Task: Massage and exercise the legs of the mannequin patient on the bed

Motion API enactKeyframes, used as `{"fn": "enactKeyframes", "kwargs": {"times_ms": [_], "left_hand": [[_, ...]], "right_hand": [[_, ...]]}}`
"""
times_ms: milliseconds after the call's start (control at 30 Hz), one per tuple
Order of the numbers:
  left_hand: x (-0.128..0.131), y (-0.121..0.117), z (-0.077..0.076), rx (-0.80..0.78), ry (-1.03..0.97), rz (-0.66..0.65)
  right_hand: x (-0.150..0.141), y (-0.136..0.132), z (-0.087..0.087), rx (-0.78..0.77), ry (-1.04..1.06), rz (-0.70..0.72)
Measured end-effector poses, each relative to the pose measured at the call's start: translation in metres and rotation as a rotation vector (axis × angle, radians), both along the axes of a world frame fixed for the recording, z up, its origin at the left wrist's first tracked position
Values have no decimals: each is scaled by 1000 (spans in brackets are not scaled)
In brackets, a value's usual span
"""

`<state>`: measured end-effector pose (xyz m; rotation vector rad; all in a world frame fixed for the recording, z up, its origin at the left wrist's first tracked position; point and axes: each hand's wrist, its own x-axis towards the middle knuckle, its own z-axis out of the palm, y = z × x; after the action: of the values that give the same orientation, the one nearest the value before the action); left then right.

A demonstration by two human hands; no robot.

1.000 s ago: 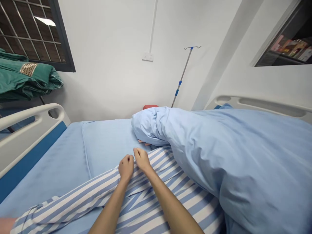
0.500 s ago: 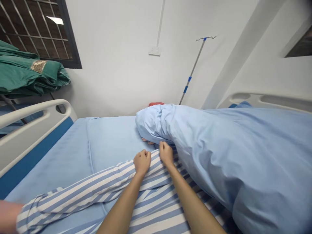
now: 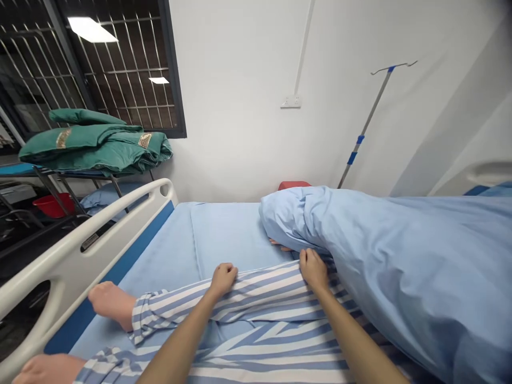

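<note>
A figure in blue-and-white striped trousers (image 3: pixel 264 288) lies on the bed, its bare feet (image 3: pixel 112 304) toward the left end. My left hand (image 3: pixel 224 278) is closed on the far trouser leg, around its middle. Farther up the same leg, my right hand (image 3: pixel 314 269) is closed on the striped cloth, beside the light blue quilt (image 3: pixel 372 256). The quilt is folded back over the figure's upper part and hides it. A few fingertips (image 3: pixel 282 246) show from under the quilt's edge, just beyond my right hand.
A white bed end board (image 3: pixel 128 213) stands at the left, past the feet. The blue sheet (image 3: pixel 224 229) covers the mattress. Behind the bed are a drip stand (image 3: pixel 366 120) and a red object (image 3: pixel 294 185). Green bundles (image 3: pixel 116 146) lie on a rack below the barred window.
My left hand has moved along the leg toward the foot, away from my right hand. My right hand stays by the quilt. The view has swung left, so both feet now show.
</note>
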<state>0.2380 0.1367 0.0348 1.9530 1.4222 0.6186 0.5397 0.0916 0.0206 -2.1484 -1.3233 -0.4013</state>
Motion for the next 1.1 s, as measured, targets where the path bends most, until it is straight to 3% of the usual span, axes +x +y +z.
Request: {"fn": "enactKeyframes", "kwargs": {"times_ms": [100,200,300,467,533,633,733,800,933,1033,1100], "left_hand": [[-73,3,10,-3,91,38],[-135,3,26,34,146,65],[-184,1,44,77,220,91],[-250,-8,70,223,369,228],[-273,-12,78,238,387,259],[-301,-17,86,303,399,276],[-320,-23,89,408,428,347],[-329,-27,88,391,461,403],[-344,-31,78,140,545,504],[-350,-29,71,-30,534,417],[-350,-27,72,-62,534,365]], "right_hand": [[-21,3,11,-171,-24,27],[-75,8,24,-290,4,133],[-165,12,33,-251,39,389],[-341,13,41,-276,113,899],[-399,12,45,-292,102,1009],[-460,12,48,-339,64,1045],[-491,13,39,-434,57,992],[-501,13,26,-508,58,939],[-506,11,0,-501,32,873],[-510,12,-9,-482,29,862],[-513,13,-8,-488,55,860]]}}
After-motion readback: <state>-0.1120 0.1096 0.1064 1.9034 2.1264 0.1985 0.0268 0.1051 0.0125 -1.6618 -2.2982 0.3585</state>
